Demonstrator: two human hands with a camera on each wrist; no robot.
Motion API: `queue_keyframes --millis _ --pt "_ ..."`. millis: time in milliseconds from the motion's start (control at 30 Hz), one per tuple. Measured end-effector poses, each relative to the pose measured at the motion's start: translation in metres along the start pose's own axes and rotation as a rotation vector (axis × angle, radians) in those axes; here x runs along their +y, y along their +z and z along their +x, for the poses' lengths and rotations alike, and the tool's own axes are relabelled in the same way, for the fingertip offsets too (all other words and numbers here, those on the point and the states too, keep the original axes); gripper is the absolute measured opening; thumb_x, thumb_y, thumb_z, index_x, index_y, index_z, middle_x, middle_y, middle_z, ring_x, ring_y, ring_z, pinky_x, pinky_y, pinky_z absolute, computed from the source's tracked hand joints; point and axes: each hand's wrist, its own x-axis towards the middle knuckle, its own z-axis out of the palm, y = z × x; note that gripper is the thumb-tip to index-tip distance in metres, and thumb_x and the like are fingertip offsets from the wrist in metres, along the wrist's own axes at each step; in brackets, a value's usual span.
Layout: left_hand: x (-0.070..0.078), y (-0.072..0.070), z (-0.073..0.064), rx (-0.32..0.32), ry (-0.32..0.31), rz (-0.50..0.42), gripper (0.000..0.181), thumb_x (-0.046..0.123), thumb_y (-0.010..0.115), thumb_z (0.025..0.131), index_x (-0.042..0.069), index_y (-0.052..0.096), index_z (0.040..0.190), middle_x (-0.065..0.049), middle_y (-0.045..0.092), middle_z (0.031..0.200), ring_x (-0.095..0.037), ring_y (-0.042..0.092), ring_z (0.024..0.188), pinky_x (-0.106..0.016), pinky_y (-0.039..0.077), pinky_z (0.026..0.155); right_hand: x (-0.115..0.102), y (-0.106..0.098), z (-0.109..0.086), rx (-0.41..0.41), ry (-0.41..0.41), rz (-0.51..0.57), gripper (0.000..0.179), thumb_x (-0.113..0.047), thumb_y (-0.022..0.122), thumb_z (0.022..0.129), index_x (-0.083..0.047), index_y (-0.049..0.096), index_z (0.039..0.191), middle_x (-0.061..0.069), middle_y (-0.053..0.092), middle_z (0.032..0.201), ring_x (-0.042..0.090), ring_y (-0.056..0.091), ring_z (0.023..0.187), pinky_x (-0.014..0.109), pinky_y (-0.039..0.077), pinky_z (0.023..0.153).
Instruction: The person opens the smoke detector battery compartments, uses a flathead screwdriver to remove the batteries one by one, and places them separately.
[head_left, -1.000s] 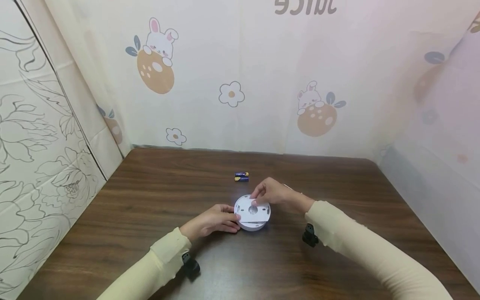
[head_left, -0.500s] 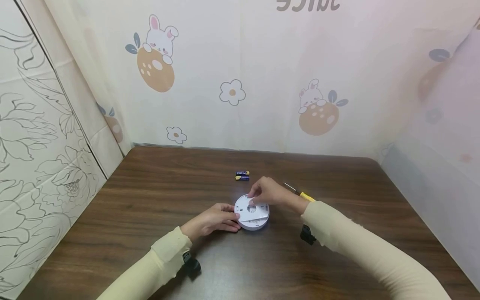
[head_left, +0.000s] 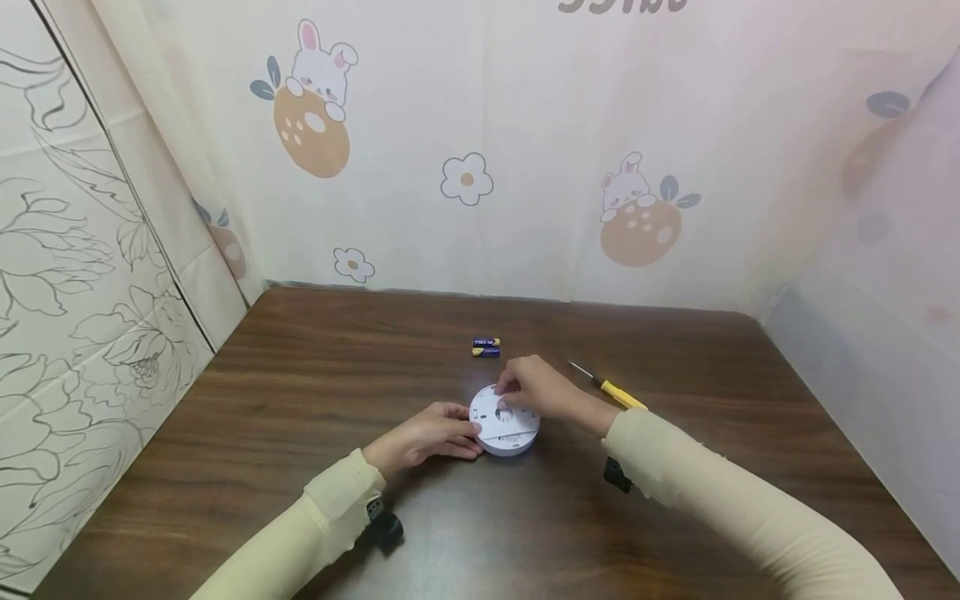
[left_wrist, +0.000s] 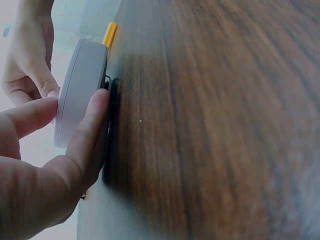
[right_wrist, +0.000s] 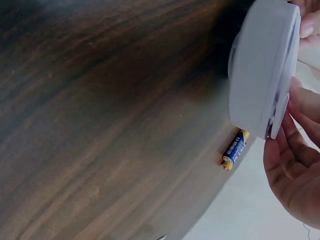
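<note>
A round white device [head_left: 512, 450], like a smoke alarm, is held just over the table between both hands. On its upper face lies a flat white mounting plate [head_left: 489, 423] with a hole in its middle and a straight cut edge. My left hand [head_left: 431, 433] grips the device from the left, thumb at the top rim and fingers underneath. From the far side, my right hand [head_left: 542, 388] pinches the plate, thumb near the hole and fingers at its edge. In the right wrist view a thin dark gap shows between the plate [right_wrist: 281, 117] and the device body [right_wrist: 261, 70].
Two blue-and-yellow batteries [head_left: 486, 347] lie side by side beyond the device. To the right, a screwdriver [head_left: 621, 395] with a yellow handle rests partly behind the right forearm. A patterned curtain [head_left: 405, 225] hangs along the brown wooden table's [head_left: 315, 358] far edge.
The plate has turned slightly on the device, its straight edge now slanting up to the right. The right hand shifted a little with it, and more of the screwdriver shows. The left hand keeps its grip.
</note>
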Motion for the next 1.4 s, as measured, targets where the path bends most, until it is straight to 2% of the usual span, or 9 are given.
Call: queue_keyframes --millis 300,467,667,900,1067,1133,1267,1400 --pt "0.003 0.001 0.002 0.024 0.006 -0.008 0.034 0.004 0.054 0.086 -0.010 0.041 0.114 -0.017 0.060 0.083 -0.024 0.062 0.077 -0.036 0.053 0.075 0.009 0.002 -0.001 0.048 -0.074 -0.012 0.011 -0.016 0.072 0.073 -0.011 0.069 0.083 -0.008 0.054 0.073 0.005 0.051 0.068 0.016 0.047 0.058" --pt "0.002 0.002 0.003 0.031 0.007 -0.008 0.033 0.004 0.054 0.085 -0.010 0.042 0.113 -0.017 0.060 0.082 -0.023 0.062 0.075 -0.036 0.053 0.074 0.016 0.004 0.000 0.056 -0.155 -0.043 0.010 -0.019 0.070 0.076 -0.012 0.069 0.084 -0.009 0.051 0.073 0.006 0.047 0.068 0.018 0.045 0.058" --pt "0.003 0.003 0.002 0.038 0.004 -0.006 0.037 0.005 0.056 0.085 -0.010 0.040 0.115 -0.017 0.060 0.084 -0.023 0.062 0.076 -0.035 0.053 0.075 0.023 0.007 -0.003 0.078 -0.201 0.001 0.009 -0.018 0.067 0.078 -0.013 0.069 0.085 -0.009 0.048 0.073 0.007 0.045 0.069 0.020 0.043 0.058" --pt "0.004 0.003 0.003 0.038 -0.001 0.000 0.038 0.006 0.056 0.085 -0.011 0.040 0.115 -0.018 0.060 0.084 -0.024 0.062 0.076 -0.035 0.053 0.074 0.028 0.005 -0.006 0.036 -0.188 0.026 0.014 -0.022 0.065 0.081 -0.016 0.068 0.093 -0.011 0.051 0.081 0.005 0.047 0.074 0.019 0.046 0.061" --pt "0.003 0.004 0.004 0.032 -0.001 0.015 0.037 0.005 0.055 0.085 -0.011 0.040 0.115 -0.017 0.061 0.083 -0.023 0.062 0.075 -0.036 0.053 0.074 0.031 -0.003 -0.017 0.047 -0.172 0.069 0.021 -0.021 0.063 0.082 -0.015 0.065 0.102 -0.007 0.055 0.090 0.007 0.050 0.080 0.022 0.048 0.066" --pt "0.003 0.004 0.004 0.031 -0.004 0.024 0.037 0.005 0.055 0.085 -0.011 0.041 0.115 -0.017 0.061 0.083 -0.023 0.062 0.075 -0.036 0.053 0.073 0.032 -0.007 -0.024 0.044 -0.152 0.080 0.026 -0.026 0.065 0.080 -0.016 0.064 0.104 -0.006 0.055 0.094 0.008 0.050 0.084 0.023 0.048 0.071" --pt "0.003 0.003 0.002 0.035 -0.006 0.052 0.037 0.006 0.055 0.086 -0.011 0.041 0.115 -0.017 0.061 0.085 -0.024 0.062 0.077 -0.037 0.053 0.073 0.035 -0.011 -0.039 -0.013 -0.094 0.088 0.047 -0.040 0.069 0.072 -0.019 0.059 0.112 -0.008 0.052 0.106 0.008 0.048 0.097 0.027 0.045 0.084" --pt "0.002 0.003 0.001 0.043 -0.013 0.086 0.037 0.007 0.056 0.085 -0.010 0.041 0.115 -0.017 0.061 0.086 -0.025 0.062 0.077 -0.037 0.054 0.072 0.038 -0.010 -0.049 -0.052 -0.072 0.122 0.056 -0.039 0.072 0.069 -0.016 0.054 0.117 -0.006 0.051 0.113 0.009 0.046 0.105 0.032 0.042 0.091"
